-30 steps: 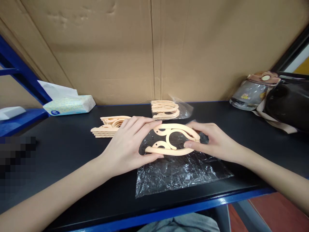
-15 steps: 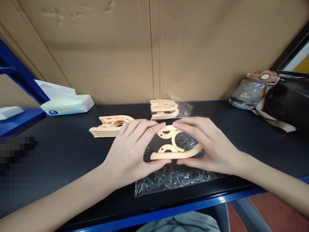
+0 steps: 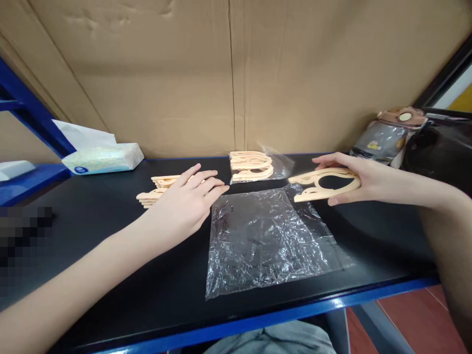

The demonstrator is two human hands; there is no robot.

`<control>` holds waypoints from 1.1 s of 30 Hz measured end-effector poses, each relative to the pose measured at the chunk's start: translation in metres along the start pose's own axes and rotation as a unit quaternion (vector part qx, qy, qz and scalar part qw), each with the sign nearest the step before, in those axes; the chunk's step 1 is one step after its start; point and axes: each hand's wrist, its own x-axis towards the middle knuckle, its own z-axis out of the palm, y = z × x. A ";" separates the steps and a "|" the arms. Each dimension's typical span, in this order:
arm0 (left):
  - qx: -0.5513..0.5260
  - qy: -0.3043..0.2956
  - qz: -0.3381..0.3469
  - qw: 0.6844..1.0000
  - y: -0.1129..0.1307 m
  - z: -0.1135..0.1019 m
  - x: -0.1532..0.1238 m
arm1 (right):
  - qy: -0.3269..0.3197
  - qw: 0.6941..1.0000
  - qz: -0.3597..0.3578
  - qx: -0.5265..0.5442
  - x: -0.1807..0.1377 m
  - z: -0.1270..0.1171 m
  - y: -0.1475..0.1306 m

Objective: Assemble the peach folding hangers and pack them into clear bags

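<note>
My right hand (image 3: 363,183) grips a folded peach plastic hanger (image 3: 320,185) and holds it above the black table (image 3: 110,231), off to the right of a clear plastic bag (image 3: 265,241) that lies flat in the middle. My left hand (image 3: 184,204) is open, fingers stretched out, and hovers over a loose stack of peach hangers (image 3: 155,189) at the left. Further back, a bagged bundle of hangers (image 3: 252,166) rests near the cardboard wall.
A tissue pack (image 3: 101,157) sits at the back left beside a blue shelf frame (image 3: 25,113). At the back right stand a clear bottle with a brown lid (image 3: 387,135) and a black bag (image 3: 438,157). The blue table edge (image 3: 295,312) runs along the front.
Both hands held the hanger over the plastic bag; now my right hand has carried it off to the right, and my left hand has let go and moved left over the loose stack.
</note>
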 end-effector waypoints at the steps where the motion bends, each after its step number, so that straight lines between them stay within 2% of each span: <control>1: 0.001 -0.005 0.002 1.000 -0.002 0.003 -0.001 | -0.013 1.000 0.008 -0.007 -0.001 -0.001 0.000; 5: 0.008 -0.020 0.019 1.000 -0.005 0.011 -0.004 | -0.066 0.997 0.020 -0.016 -0.004 0.000 -0.004; 8: 0.002 -0.025 0.022 0.999 -0.004 0.013 -0.004 | -0.083 0.996 0.025 -0.026 -0.004 0.002 -0.007; 20: -0.022 -0.054 0.016 0.998 -0.006 0.015 -0.005 | -0.068 0.994 -0.057 -0.065 0.008 0.033 -0.015; 28: -0.029 -0.058 0.014 0.998 -0.004 0.013 -0.003 | -0.089 0.994 -0.063 -0.026 0.016 0.053 -0.015; 33: -0.029 -0.049 0.015 0.998 -0.003 0.012 -0.004 | -0.101 0.993 -0.064 -0.022 0.017 0.051 -0.021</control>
